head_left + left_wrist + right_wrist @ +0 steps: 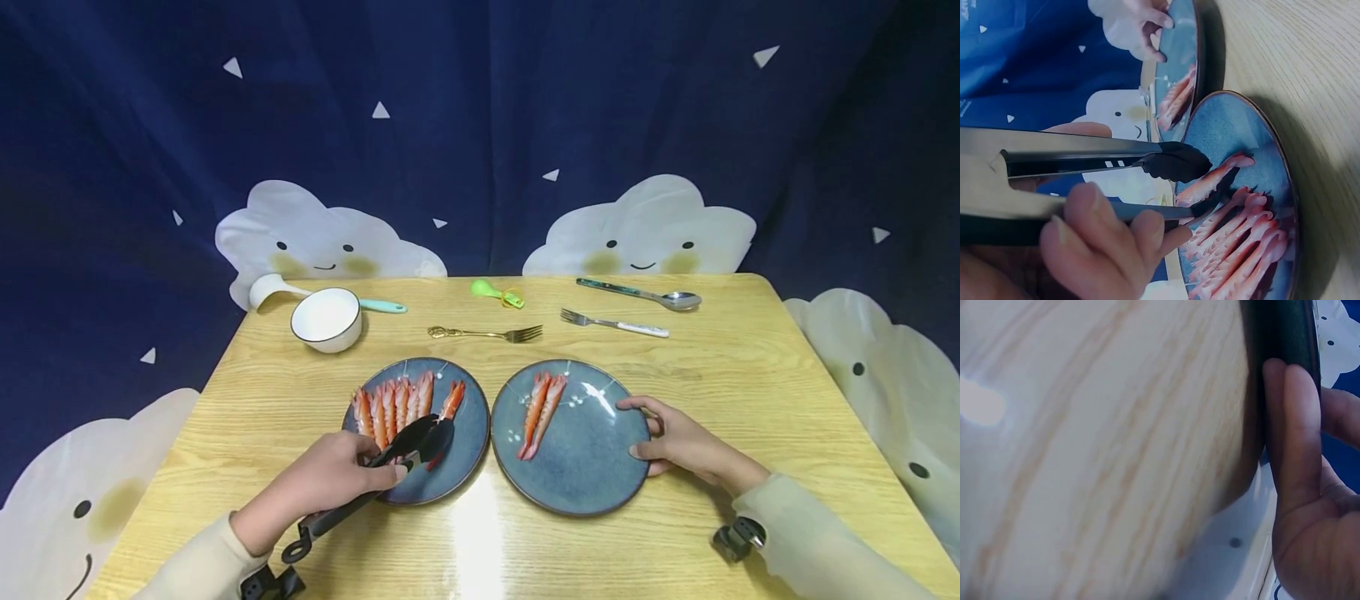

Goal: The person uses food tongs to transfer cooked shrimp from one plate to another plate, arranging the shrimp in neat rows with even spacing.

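My left hand (330,477) grips black-and-silver kitchen tongs (1182,164), reaching over the left blue plate (471,446). The tongs' black tips stand apart around a single shrimp (452,402), which lies to the right of a row of several shrimp (395,402) on that plate. Part of this single shrimp is hidden behind the tips. At the right blue plate (581,479), my right hand (678,442) holds the right rim, thumb over the edge and other fingers at its side and underside (1310,506). Two shrimp (542,417) lie side by side on this plate's left half.
Behind the left plate stand a white bowl (327,320) and a white ladle (268,288); a turquoise handle (383,306) shows beside the bowl. Further along lie a gold fork (487,334), a green spoon (486,289), a white-handled fork (615,323) and a metal spoon (678,301).
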The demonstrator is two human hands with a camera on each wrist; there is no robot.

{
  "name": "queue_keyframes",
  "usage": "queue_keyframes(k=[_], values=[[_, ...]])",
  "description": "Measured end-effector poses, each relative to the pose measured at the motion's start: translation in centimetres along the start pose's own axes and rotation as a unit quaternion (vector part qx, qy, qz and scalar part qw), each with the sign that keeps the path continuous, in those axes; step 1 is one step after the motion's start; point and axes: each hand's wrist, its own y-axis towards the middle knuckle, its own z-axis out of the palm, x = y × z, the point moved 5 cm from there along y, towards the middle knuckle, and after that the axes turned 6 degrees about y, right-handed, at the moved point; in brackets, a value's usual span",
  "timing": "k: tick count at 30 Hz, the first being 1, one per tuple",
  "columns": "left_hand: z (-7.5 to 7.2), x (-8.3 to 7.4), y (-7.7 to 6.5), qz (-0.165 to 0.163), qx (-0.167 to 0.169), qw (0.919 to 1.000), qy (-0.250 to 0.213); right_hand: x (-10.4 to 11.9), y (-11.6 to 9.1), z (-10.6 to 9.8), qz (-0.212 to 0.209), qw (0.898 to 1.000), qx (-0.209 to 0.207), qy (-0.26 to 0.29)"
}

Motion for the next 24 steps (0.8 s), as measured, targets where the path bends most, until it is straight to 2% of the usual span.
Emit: queue_keyframes(k=[6,13,19,24], values=[[0.1,0.0,0.0,0.002,0.002,1.0,-0.005,0.1,0.0,-0.1,0.002,1.0,0.001,-0.006],[0.0,-0.6,-0.2,0.011,-0.03,0.9993,0.021,0.1,0.0,0.1,0.004,1.0,0.006,0.002],[0.3,-2.0,-0.2,0.014,-0.045,0.9986,0.023,0.2,-0.1,0.2,0.004,1.0,0.004,-0.002],[0.7,-4.2,0.0,0.055,-0.058,0.9961,0.037,0.2,-0.1,0.1,0.013,1.0,-0.002,-0.006]])
